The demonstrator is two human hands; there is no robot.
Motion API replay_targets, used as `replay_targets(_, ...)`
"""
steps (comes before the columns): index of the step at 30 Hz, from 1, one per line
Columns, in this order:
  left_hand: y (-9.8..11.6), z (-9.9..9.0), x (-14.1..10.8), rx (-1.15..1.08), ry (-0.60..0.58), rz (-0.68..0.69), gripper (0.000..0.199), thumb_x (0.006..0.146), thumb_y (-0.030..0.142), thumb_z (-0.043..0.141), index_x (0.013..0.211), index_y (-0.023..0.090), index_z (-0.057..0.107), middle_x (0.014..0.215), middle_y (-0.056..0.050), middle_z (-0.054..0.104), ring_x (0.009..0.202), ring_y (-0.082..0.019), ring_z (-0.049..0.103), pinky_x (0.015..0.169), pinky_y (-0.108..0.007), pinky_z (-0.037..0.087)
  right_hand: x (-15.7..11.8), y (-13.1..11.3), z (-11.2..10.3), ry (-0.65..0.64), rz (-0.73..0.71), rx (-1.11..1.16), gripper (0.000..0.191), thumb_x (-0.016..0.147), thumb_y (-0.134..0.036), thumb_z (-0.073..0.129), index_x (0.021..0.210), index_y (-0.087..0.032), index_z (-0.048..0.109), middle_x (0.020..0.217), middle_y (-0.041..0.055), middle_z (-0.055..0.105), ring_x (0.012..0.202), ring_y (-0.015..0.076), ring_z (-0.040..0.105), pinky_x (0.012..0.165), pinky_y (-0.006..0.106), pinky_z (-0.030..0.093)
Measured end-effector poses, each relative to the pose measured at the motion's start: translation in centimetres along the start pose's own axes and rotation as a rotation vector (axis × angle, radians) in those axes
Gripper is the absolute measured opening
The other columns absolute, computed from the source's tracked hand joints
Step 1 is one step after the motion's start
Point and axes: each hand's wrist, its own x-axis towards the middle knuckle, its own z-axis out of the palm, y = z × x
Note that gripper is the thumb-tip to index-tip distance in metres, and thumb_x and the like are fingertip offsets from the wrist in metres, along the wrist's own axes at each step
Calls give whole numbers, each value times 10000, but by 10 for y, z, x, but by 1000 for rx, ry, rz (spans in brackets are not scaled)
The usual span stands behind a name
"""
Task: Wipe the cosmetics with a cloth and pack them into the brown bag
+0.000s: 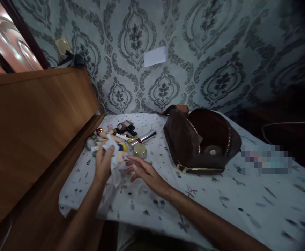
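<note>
1 white cloth (114, 161) is pinched in my left hand (102, 165), near the left edge of the table (157, 157). It's just left of my right hand (149, 176), whose fingers spread apart.

- Left hand (103, 164): blurred, fingers partly behind white cloth (114, 158).
- Pale item (121, 156) beside cloth: smeared, partly covered, can't ID.
- Right hand (147, 175): fingertips blurred, contact with pale item unclear.
- Cosmetics pile (119, 134): pieces overlap, labels too small.
- Brown bag (180, 139): interior dark, contents unreadable.
- Pixelated patch (266, 159): masks whatever's there.
- Dark objects (79, 60) on wooden panel (37, 104): indistinct; panel cut off left.
- Both forearms: cut by bottom edge.
- Far right: lost in shadow.
</note>
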Motion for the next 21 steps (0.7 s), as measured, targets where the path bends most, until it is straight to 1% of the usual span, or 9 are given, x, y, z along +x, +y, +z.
replay_targets(3,2,45,-24,-36,-144,91,200,838,391,614,880,195,617,777,20,591,716,-147,533,685,-248,446,-4,3,-5,41,58,168,581,862,-590,636,1307,-243,497,1055,59,635,845,165,641,689,301,569)
replay_targets(6,2,69,-31,-24,-179,127,172,866,358,597,849,190,628,774,17,587,755,-153,542,732,-249,444,-8,6,-18,142,34,137,588,791,-573,716,1232,-233,526,967,22,630,764,146,606,635,269,543)
replay_targets(9,-1,80,-23,-103,-193,44,203,863,385,613,881,185,642,766,24,593,728,-142,545,712,-239,444,-10,6,-30,221,-15,56,563,762,-507,752,1199,-227,534,957,13,627,765,146,593,629,258,524)
replay_targets(12,-5,82,-16,-201,-200,-116,268,833,417,640,977,192,649,809,18,637,754,-157,595,737,-256,470,-11,0,-36,258,-114,-63,574,747,-401,771,1235,-218,531,1072,32,639,904,170,609,786,292,529)
replay_targets(14,-4,81,-17,-150,-301,-125,272,860,417,605,1010,196,655,860,-6,665,819,-186,630,795,-296,491,-12,-5,-40,288,-167,-203,603,743,-322,757,1287,-208,523,1149,49,632,998,196,602,888,330,507)
replay_targets(15,-3,80,-19,-69,-389,-50,256,881,401,584,1017,198,661,913,-26,676,887,-205,637,850,-322,490,-13,-5,-42,313,-183,-293,594,748,-276,731,1299,-201,526,1159,58,631,1015,207,598,908,346,500)
replay_targets(18,4,80,-29,280,-614,346,230,922,304,540,1089,216,671,1154,-84,650,1150,-251,564,1040,-395,404,-13,0,-47,398,-225,-564,475,747,-132,595,1218,-189,595,1127,83,635,1027,231,587,929,381,493)
replay_targets(19,5,81,-32,383,-638,454,249,928,276,528,1131,223,663,1212,-95,627,1198,-258,530,1071,-413,376,-13,4,-48,414,-244,-633,429,743,-103,555,1157,-189,623,1111,89,637,1026,236,584,932,389,492)
replay_targets(21,7,84,-36,498,-622,540,275,947,254,487,1169,224,646,1221,-109,614,1199,-263,512,1067,-432,373,-13,12,-49,426,-262,-732,354,747,-70,500,1046,-186,650,1069,99,638,1000,241,584,918,398,494)
